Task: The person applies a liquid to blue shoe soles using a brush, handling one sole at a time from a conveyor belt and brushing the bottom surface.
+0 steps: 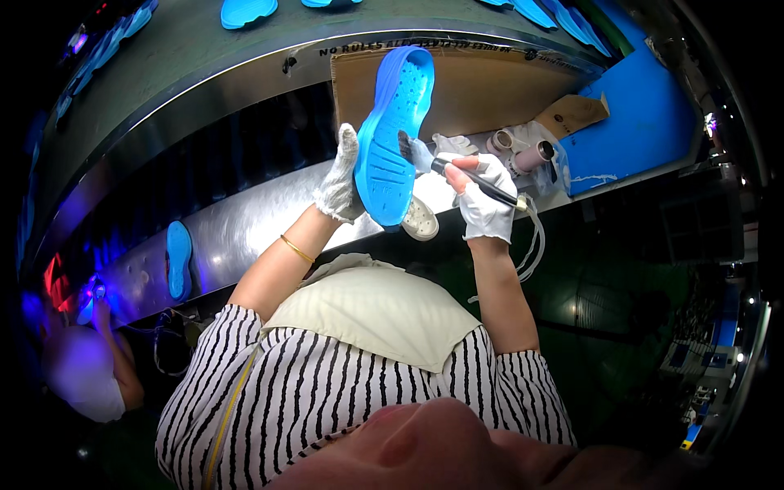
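My left hand, in a white knit glove, grips a blue shoe sole by its heel edge and holds it up tilted, inner side facing me. My right hand, also gloved, holds a dark-handled brush with a tube trailing from its back end. The brush bristles touch the sole's heel area. A thin bracelet sits on my left wrist.
A brown cardboard sheet stands behind the sole. A curved metal conveyor rail carries another blue sole. More blue soles lie on the upper belt. Tape rolls and a blue board sit at right. Another person works at lower left.
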### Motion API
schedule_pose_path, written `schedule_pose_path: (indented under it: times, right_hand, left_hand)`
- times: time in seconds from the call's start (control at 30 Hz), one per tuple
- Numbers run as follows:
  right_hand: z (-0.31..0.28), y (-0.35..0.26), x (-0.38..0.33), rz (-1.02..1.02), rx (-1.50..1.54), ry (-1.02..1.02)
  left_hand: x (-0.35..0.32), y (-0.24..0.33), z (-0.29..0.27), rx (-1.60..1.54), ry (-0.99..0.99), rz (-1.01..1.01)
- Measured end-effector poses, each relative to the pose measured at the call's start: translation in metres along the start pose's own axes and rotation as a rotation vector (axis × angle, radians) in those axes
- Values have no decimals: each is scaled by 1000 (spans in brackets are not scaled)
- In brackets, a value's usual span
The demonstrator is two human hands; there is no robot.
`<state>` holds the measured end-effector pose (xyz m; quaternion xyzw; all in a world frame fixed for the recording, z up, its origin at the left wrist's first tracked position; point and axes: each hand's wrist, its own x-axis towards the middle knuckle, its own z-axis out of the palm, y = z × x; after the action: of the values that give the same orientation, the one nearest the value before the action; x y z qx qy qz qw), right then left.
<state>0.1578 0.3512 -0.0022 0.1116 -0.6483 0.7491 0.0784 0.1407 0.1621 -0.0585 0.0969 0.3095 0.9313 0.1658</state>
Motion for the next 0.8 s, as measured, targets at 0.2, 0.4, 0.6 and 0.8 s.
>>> schedule_pose_path:
  times: [0.2,0.4,0.6,0.8]
  right_hand:
    - [-8,-10,-12,-36,-18,-74]
    - [-22,-8,-17,-33,68,30]
    - [-31,-15,-20,73,-83,-231]
    - [-19,-5,7,259,-167,-324]
  left_hand:
    - [1,14,0,-313,13,-109]
    - [1,19,13,-32,-73,-43]
    - [2,18,18,-152,-93,-97]
    - [7,17,18,-9,-40,-124]
